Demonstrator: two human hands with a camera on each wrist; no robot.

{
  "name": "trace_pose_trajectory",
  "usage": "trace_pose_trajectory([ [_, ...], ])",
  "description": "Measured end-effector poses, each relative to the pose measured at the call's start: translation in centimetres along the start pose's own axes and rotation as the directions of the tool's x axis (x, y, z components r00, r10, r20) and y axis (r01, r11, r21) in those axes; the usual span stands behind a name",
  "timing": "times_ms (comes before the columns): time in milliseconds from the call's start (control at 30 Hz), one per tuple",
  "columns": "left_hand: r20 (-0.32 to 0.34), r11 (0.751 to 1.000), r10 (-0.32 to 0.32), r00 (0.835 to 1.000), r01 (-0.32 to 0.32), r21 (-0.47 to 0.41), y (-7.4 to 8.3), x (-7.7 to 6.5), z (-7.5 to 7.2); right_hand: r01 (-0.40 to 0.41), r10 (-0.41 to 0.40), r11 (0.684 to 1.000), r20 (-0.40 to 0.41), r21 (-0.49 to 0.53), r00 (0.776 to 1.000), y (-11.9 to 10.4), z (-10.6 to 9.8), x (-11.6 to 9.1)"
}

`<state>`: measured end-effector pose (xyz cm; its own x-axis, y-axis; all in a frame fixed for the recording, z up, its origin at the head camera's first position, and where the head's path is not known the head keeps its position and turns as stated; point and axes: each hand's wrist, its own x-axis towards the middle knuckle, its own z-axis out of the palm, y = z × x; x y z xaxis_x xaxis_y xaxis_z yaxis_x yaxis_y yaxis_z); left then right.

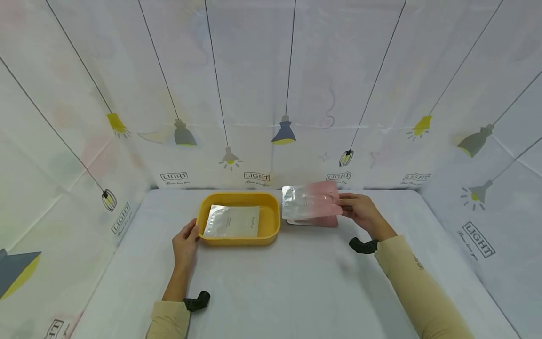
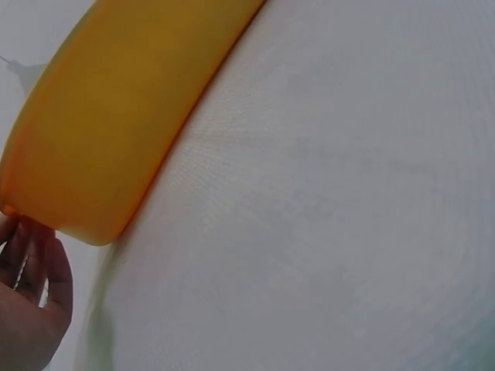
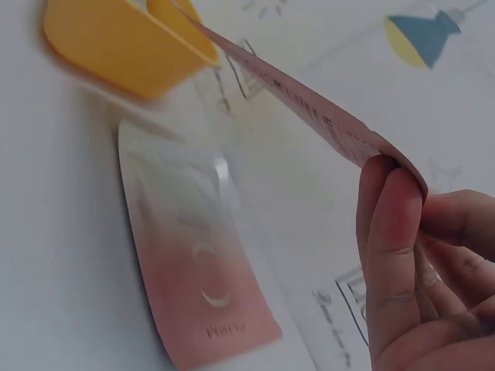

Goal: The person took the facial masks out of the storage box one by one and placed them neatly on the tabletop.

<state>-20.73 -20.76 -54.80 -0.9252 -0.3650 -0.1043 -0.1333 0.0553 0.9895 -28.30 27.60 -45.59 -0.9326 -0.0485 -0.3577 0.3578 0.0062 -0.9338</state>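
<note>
My right hand pinches the right edge of a flat pink-and-silver foil pouch between thumb and fingers. It is raised and tilted, seen nearly edge-on in the right wrist view. Below it, a similar pouch lies on the table, partly covered in the head view. My left hand touches the left end of a yellow tray, its fingers fairly straight against the outer wall. Inside the tray lies a silver-white foil pouch, printed side up.
A white cloth covers the table, which meets a printed backdrop with hanging lamps at its far edge. Dark wrist mounts sit on both forearms, near the beige sleeves.
</note>
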Motion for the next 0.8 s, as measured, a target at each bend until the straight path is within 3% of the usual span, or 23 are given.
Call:
trace_pose_trajectory([
  [333,-0.012,1.0,0.017,1.0,-0.017,0.005,-0.1,0.0,0.1,-0.01,0.009,0.999,-0.026,-0.035,1.0,-0.6,-5.4,-0.1],
  [800,-0.011,1.0,0.02,1.0,-0.02,0.005,-0.2,0.1,0.0,-0.018,0.005,0.987,-0.085,-0.161,0.996,0.1,-10.8,0.0],
])
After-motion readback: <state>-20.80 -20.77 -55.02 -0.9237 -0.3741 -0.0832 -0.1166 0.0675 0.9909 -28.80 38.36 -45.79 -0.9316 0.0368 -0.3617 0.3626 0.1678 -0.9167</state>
